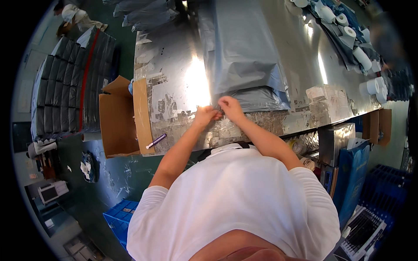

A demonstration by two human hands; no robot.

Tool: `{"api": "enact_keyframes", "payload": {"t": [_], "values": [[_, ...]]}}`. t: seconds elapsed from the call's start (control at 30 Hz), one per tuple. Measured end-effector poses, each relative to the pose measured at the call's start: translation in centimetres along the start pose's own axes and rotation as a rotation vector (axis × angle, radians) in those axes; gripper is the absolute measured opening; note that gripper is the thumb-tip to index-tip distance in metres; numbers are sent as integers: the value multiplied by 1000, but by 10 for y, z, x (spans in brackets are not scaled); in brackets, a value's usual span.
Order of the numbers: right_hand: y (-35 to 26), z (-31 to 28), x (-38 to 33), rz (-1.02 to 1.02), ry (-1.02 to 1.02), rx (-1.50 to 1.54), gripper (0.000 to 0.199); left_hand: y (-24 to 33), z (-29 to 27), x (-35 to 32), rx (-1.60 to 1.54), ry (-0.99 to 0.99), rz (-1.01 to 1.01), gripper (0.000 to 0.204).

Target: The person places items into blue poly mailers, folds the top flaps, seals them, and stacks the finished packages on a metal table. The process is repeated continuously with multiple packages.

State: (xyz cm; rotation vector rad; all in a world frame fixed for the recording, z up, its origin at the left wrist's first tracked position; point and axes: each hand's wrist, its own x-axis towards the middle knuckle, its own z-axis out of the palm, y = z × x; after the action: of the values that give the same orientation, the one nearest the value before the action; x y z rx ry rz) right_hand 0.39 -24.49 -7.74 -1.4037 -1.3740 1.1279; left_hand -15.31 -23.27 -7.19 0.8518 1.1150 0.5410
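Curling toward each other, the bare left hand (206, 116) and bare right hand (231, 108) nearly meet at the near-left corner of a long, smooth, blue-grey plastic sheet (248, 48). I see the fingers of both bent inward, but from my remote seat I cannot tell whether they pinch anything thin or touch the sheet's edge. That sheet lies flat on a scuffed, shiny metal table (172, 74), stretching away from the person, its near end folded and creased. Off to the left, I make out a slim purple-and-white pen (156, 141) near the table edge, beside an open brown cardboard box (116, 124).
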Motion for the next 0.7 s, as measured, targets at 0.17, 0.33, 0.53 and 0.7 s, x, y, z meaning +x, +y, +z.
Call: {"api": "enact_keyframes", "payload": {"t": [0.17,0.33,0.53,0.7], "values": [[9,-130,-125,96,505,-151,10,-2,-7,-3,61,45,-38,14],[79,-212,-277,640,-556,-1113,17,5,-22,-9,149,-42,-162,16],[-14,-247,-100,-199,199,-1246,45,77,-28,-13,1351,74,777,38],[-11,-273,10,-784,-411,-1336,32,110,-8,45,1844,-518,1303,40]]}}
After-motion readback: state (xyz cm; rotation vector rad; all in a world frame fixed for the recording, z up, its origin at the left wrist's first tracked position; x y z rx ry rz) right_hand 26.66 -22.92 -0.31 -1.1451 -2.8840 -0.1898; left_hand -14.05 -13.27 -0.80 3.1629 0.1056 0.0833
